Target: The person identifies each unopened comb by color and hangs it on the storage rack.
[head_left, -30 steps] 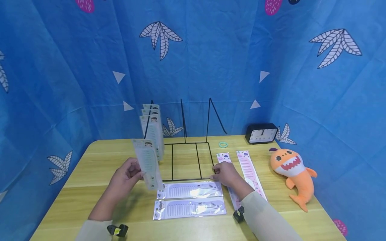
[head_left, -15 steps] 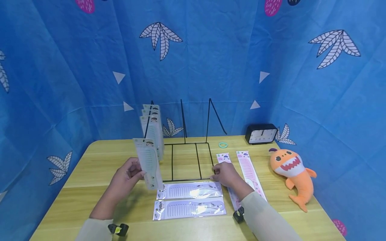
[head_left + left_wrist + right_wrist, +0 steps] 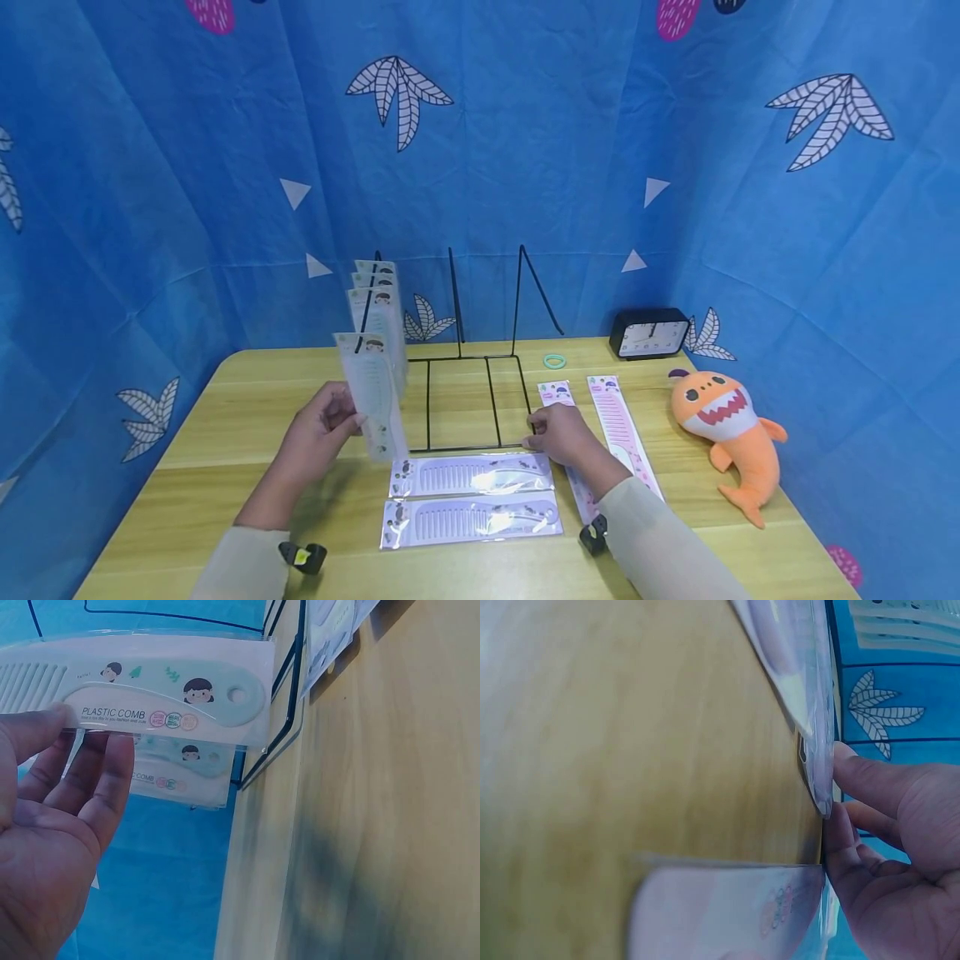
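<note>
left hand (image 3: 318, 429) grip pinches packaged comb (image 3: 371, 392) upright just left of wire rack (image 3: 465, 400); right hand (image 3: 558, 435), fingers relaxed, steadies rack's front corner; slippery sleeve may catch the wire.

I count 8 packed combs (image 3: 372, 396) – 4 green, 2 white, 2 pink – plus 1 wire rack (image 3: 465, 400), 1 clock (image 3: 649, 332), 1 plush shark (image 3: 726, 433), 1 hair tie (image 3: 554, 361).

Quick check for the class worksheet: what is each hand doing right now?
Left hand: pinches a packaged green comb, held upright.
Right hand: fingers rest at the wire rack corner; grip cannot be told.
</note>
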